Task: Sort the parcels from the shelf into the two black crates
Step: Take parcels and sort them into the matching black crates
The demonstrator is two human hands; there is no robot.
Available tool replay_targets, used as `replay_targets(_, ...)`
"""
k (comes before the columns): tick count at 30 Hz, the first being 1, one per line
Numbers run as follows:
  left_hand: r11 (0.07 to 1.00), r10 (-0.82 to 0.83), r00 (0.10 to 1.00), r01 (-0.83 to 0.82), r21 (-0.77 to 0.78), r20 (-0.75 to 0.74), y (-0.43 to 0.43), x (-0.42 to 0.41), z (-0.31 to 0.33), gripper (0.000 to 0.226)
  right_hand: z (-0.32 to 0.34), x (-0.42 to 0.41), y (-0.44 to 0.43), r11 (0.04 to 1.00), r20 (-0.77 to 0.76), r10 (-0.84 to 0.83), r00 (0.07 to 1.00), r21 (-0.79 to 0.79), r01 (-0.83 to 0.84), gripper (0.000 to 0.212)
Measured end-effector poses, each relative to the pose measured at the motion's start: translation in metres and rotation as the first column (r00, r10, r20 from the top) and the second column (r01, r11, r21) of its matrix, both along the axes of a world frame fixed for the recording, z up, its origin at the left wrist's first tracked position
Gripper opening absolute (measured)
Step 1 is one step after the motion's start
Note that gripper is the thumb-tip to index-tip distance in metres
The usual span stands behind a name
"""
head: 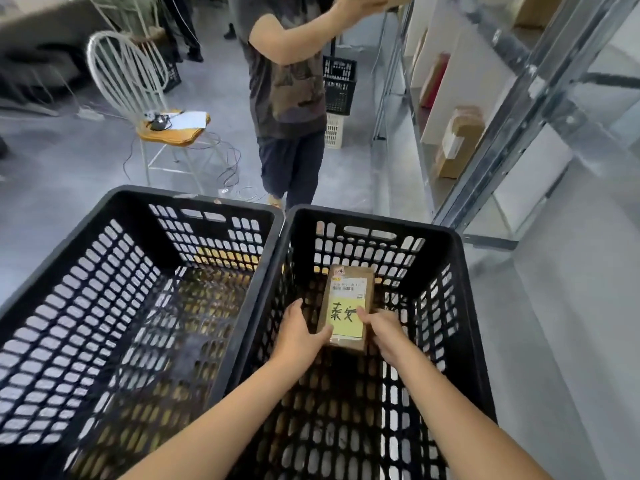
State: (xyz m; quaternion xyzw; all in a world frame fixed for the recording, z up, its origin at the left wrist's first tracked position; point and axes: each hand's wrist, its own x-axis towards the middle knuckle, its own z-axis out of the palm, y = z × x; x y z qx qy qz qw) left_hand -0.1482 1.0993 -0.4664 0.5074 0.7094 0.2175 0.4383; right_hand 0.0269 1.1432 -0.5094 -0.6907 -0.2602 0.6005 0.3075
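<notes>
Occupying the far half of the right black crate (374,216): one brown parcel (349,277), oblong, long axis pointing away from the wearer, held low inside the walls (whether it touches the crate floor cannot be told). Top face carries a white printed shipping label and a yellow note (348,322) with handwritten green characters.

Left hand (299,336): grip closed on the parcel's near-left edge, thumb lying at the yellow note's corner.
Right hand (384,334): grip closed on the near-right edge, thumb pressed on the note.

Left black crate (194,199): same perforated pattern, set just beside the right one, rims touching.

Metal shelf (519,109), right of the crates: one taped cardboard box (460,140) with a white label, one reddish-brown parcel (434,81) farther along.

Second person (287,81), standing beyond the crates, one arm raised toward the shelf.

Behind them: stacked black baskets (339,84) atop a white one. Left: white chair (128,74) with wooden seat, papers and cables on it.
</notes>
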Motion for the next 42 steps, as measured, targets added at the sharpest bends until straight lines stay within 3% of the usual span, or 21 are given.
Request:
replay_targets(2,0.999,0.028,0.999,-0.029,-0.037,-0.018,0.003,0.005,-0.009,0.086,-0.009,-0.002,0.009,0.999,0.022,0.045,0.999,-0.021,-0.044,0.025)
replay_targets(7,0.996,0.079,0.992,-0.083,-0.032,-0.096,0.021,0.008,-0.027,0.070,-0.032,-0.019,0.026,0.982,0.118,0.188,0.975,-0.019,-0.187,0.062)
replay_targets(12,0.995,0.104,0.981,-0.104,0.004,-0.161,0.040,0.007,-0.028,0.058,-0.047,-0.042,0.033,0.964,0.193,0.253,0.948,0.030,-0.264,0.065)
replay_targets(20,0.990,0.139,0.978,-0.140,0.005,-0.156,0.044,0.007,-0.039,0.057,-0.054,-0.062,0.031,0.978,0.204,0.148,0.968,0.117,-0.174,0.053)
replay_targets(24,0.991,0.135,0.977,-0.134,0.017,-0.167,0.044,0.007,-0.038,0.055,-0.052,-0.065,0.030,0.961,0.290,0.182,0.939,0.148,-0.232,0.039)
replay_targets(27,0.996,0.091,0.976,-0.091,0.011,-0.197,0.042,0.006,-0.035,0.056,-0.044,-0.059,0.033,0.947,0.340,0.191,0.921,0.183,-0.263,0.027)
replay_targets(31,0.999,0.010,0.981,0.000,0.049,-0.193,0.042,0.002,-0.026,0.050,-0.018,-0.044,0.037,0.948,0.420,0.141,0.896,0.205,-0.245,0.052)
replay_targets(37,0.964,-0.218,0.939,0.250,0.094,-0.264,0.037,-0.008,0.005,0.053,0.026,-0.020,0.028,0.882,0.552,0.249,0.796,0.211,-0.422,0.050)
replay_targets(40,0.917,-0.325,0.894,0.377,0.126,-0.308,0.029,-0.016,0.030,0.062,0.062,-0.013,0.013,0.836,0.624,0.296,0.723,0.197,-0.513,0.038)
replay_targets(42,0.886,-0.375,0.872,0.437,0.157,-0.314,0.024,-0.021,0.050,0.062,0.082,-0.009,0.003,0.822,0.655,0.289,0.698,0.204,-0.531,0.043)
